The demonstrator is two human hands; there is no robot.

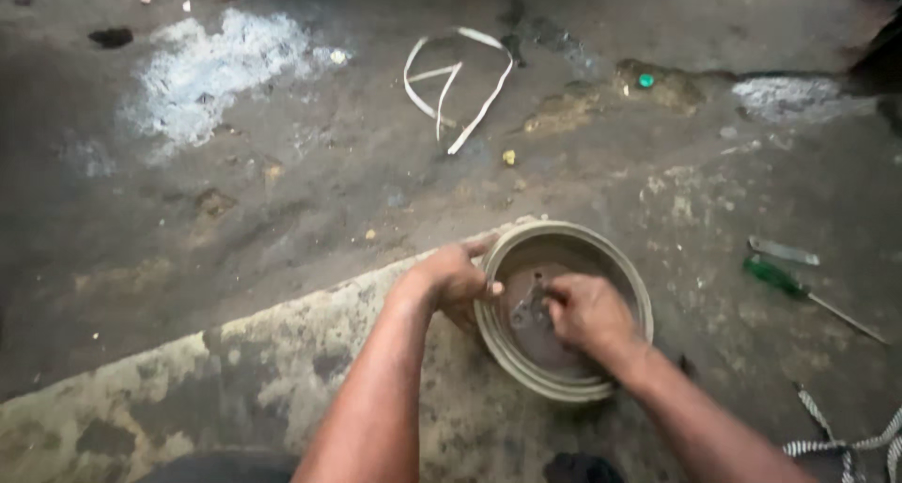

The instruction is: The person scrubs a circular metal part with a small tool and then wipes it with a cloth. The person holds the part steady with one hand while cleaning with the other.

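Nearest, the right hand (587,309) reaches into the shallow round metal drum (622,262) on the stained floor, fingers curled and seemingly pinching a small metal part (532,306) at its middle, while the left hand (458,278) clamps the drum's left rim, thumb pressed inside. The drum lies flat, open face up, its axis vertical; it could tip or skid if the left-hand grip slackens, and the part could slip away. Farther right lies a green-handled screwdriver (785,281), and far beyond, a looped white strap (460,84).

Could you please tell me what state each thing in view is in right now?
Round metal pan: upright on the floor, open side up.
Left hand: gripping the pan's rim.
Right hand: inside the pan, on a metal piece.
Green-handled screwdriver: lying flat, untouched.
White strap: loose, looped.
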